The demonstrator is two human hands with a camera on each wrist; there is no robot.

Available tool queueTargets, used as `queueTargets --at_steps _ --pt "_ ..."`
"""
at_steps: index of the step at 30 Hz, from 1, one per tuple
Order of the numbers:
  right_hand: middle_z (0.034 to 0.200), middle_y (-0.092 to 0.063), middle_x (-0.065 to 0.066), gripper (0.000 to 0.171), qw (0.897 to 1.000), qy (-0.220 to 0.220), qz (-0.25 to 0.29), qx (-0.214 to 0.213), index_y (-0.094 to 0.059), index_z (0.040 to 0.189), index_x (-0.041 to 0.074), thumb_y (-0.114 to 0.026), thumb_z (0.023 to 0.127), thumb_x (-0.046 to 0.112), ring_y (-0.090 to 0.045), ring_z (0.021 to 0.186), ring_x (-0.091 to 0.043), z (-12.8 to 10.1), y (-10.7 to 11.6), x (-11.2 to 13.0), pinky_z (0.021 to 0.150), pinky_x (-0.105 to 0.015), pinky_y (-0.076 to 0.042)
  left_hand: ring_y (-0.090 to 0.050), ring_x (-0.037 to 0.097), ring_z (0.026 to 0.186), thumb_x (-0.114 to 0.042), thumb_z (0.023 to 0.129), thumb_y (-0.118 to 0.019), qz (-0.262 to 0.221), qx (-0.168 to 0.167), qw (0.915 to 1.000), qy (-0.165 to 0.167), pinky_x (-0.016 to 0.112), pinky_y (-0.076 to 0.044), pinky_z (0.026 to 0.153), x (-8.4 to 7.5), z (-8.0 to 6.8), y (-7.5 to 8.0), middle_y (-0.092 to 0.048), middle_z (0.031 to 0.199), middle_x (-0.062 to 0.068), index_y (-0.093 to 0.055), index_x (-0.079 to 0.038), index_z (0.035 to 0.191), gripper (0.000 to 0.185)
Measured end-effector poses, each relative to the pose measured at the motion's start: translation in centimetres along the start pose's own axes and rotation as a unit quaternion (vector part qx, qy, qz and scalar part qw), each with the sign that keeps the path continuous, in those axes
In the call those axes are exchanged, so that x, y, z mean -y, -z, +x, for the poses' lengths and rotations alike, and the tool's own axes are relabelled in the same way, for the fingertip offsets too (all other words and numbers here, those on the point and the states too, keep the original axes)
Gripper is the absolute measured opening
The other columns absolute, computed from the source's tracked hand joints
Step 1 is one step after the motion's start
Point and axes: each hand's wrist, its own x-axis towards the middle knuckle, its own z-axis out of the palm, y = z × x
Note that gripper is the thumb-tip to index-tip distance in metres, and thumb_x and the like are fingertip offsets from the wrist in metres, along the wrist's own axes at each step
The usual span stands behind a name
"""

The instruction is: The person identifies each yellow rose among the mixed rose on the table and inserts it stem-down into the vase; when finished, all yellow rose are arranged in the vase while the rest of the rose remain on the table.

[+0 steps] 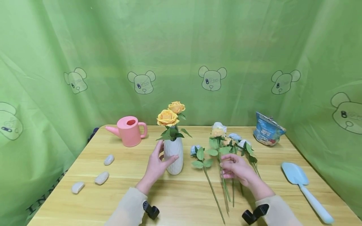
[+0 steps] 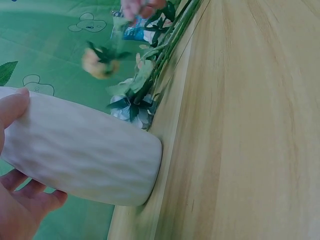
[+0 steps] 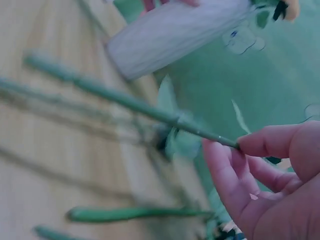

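With the tall white vase [image 1: 174,158] gripped by the left hand [image 1: 159,160], the right hand's [image 1: 236,168] pinched peach rose [image 1: 217,132] may be snagged by green leaves [image 1: 207,163].

Dim right wrist view, blurred stem [image 3: 131,103]

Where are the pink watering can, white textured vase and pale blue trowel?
Pink watering can [image 1: 129,134], head view: body.
White textured vase [image 2: 90,149], left wrist view: side wall.
Pale blue trowel [image 1: 308,195], head view: handle.

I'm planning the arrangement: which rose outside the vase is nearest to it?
The blue rose lying alone just right of the white vase in the head view; the other roses outside it are farther right, near the right hand.
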Motion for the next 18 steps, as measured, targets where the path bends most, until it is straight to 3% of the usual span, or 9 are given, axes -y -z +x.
queueTargets --at_steps 4,8,12,18 --pt "0.096 -0.058 -0.01 0.045 0.998 0.056 0.017 -0.021 -0.039 0.124 -0.009 -0.062 0.086 0.003 -0.062 0.076 -0.024 -0.2 -0.5 2.2 0.073 -0.04 -0.055 -0.044 0.032 0.121 -0.017 0.08 -0.074 0.006 0.0 1.0 0.004 0.048 -0.042 0.095 -0.1 0.0 0.0 -0.047 0.133 0.013 -0.038 -0.018 0.139 0.069" --pt "0.096 -0.059 -0.008 0.036 0.989 0.125 0.065 -0.036 -0.045 0.117 -0.002 -0.062 0.086 0.002 -0.063 0.077 -0.02 -0.3 -1.6 5.3 0.073 -0.037 -0.055 -0.045 0.032 0.12 -0.017 0.08 -0.074 0.006 -0.002 0.9999 0.008 0.048 -0.042 0.095 -0.1 0.0 0.0 -0.047 0.133 0.013 -0.038 -0.019 0.139 0.069" --pt "0.096 -0.059 -0.009 0.032 0.972 0.19 0.134 -0.047 -0.049 0.113 0.003 -0.063 0.086 0.001 -0.062 0.078 -0.017 -0.2 -2.9 9.0 0.073 -0.034 -0.055 -0.044 0.032 0.121 -0.016 0.08 -0.074 0.004 -0.004 0.9999 0.009 0.048 -0.042 0.096 -0.1 0.0 0.0 -0.046 0.134 0.014 -0.037 -0.019 0.14 0.07" --pt "0.098 -0.058 -0.014 0.037 0.941 0.252 0.214 -0.075 -0.049 0.117 0.003 -0.065 0.084 0.002 -0.064 0.081 -0.023 0.4 -5.4 13.9 0.075 -0.035 -0.055 -0.045 0.032 0.12 -0.016 0.08 -0.074 0.005 -0.002 1.0 0.006 0.048 -0.042 0.095 0.0 -0.1 -0.1 -0.048 0.132 0.014 -0.037 -0.016 0.139 0.07"
